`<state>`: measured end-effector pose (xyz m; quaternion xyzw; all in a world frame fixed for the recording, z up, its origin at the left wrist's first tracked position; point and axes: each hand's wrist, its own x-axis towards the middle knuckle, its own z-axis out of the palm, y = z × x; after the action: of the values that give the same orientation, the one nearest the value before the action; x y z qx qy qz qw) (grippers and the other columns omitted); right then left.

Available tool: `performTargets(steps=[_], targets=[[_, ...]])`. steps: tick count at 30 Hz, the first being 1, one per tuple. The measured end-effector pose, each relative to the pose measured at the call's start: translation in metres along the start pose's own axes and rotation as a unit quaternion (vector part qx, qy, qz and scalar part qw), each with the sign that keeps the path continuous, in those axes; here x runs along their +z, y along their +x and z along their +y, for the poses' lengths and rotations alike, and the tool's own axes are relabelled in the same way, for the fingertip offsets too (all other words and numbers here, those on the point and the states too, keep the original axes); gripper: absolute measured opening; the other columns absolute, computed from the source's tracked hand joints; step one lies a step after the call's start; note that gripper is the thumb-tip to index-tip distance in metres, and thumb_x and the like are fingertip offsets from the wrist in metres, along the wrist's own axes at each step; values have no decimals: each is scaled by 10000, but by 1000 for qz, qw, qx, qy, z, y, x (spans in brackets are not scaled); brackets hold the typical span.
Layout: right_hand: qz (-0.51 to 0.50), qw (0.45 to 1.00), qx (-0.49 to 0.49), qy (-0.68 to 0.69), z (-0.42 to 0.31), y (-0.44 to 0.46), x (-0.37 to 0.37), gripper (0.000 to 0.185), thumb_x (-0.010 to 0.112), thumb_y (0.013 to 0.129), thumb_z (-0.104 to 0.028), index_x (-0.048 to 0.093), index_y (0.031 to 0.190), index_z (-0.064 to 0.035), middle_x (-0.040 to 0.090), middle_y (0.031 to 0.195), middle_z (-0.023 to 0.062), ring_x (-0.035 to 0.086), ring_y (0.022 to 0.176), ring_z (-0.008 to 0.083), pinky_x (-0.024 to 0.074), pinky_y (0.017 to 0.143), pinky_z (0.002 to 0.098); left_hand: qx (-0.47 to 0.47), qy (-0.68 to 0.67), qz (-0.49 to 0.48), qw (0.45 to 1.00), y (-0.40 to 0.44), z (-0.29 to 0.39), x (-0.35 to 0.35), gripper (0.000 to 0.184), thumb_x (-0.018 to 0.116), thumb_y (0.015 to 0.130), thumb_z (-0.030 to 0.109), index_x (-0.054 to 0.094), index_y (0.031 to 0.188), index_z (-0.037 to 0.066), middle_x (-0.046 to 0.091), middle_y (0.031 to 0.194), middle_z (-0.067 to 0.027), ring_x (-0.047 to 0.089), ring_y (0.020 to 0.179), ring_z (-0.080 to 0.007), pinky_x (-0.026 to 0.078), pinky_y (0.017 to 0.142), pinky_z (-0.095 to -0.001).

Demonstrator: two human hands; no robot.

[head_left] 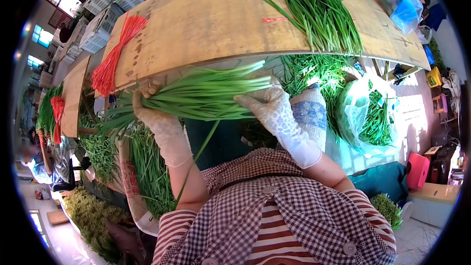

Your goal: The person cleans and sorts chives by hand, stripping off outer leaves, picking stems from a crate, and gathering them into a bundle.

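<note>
Both of my hands wear whitish gloves and hold a bunch of garlic chives (211, 91) sideways above my lap, in front of the table edge. My left hand (154, 110) is wrapped round the leafy end at the left. At the pale cut ends on the right, my right hand (272, 108) closes with thumb and fingers on the stems; some fingers are hidden. One long leaf (198, 159) hangs down from the bunch past my left forearm. On the wooden table (196, 19) lies a larger pile of garlic chives (319, 12).
Red ties (117, 56) hang over the table's left edge. A crate of greens (152, 172) stands at my left. To the right are a clear plastic bag of greens (375, 122), a blue-white cloth (309, 110) and a pink container (417, 171). White crates (100, 29) are stacked behind.
</note>
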<state>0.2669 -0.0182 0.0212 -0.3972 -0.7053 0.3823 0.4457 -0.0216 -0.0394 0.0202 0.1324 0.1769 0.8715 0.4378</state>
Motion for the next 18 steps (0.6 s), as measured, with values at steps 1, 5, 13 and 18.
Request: performTargets(steps=[1,5,13,18], targets=[[-4,1000,10,16,-1,0,1,220,774,733,-222,740,894,-76,655,1081,100,557,1017,289,430,912,392,-1,4,15,1000,-1,-1,2,258,456,886,224,459,646,129,527,628,-36,542,677,-204,437,921,-490],[96,985,-64,130,-5,0,-5,116,761,747,-129,727,845,-79,656,985,71,554,1049,223,456,916,329,-29,-4,67,997,-14,3,31,226,494,864,207,467,654,130,530,634,-32,551,681,-204,442,961,-439],[131,967,103,-191,56,6,-78,134,703,804,-74,707,931,-30,675,975,110,638,898,204,503,838,300,-42,-33,58,997,-17,33,16,216,469,882,214,468,682,131,550,714,-19,564,804,-206,437,980,-440],[-8,998,-45,47,-21,2,-34,341,749,765,-114,682,1099,-95,673,1072,85,623,1015,183,471,942,291,-31,3,117,993,-16,10,25,190,443,917,182,567,860,51,533,687,-26,532,689,-171,487,872,-380]])
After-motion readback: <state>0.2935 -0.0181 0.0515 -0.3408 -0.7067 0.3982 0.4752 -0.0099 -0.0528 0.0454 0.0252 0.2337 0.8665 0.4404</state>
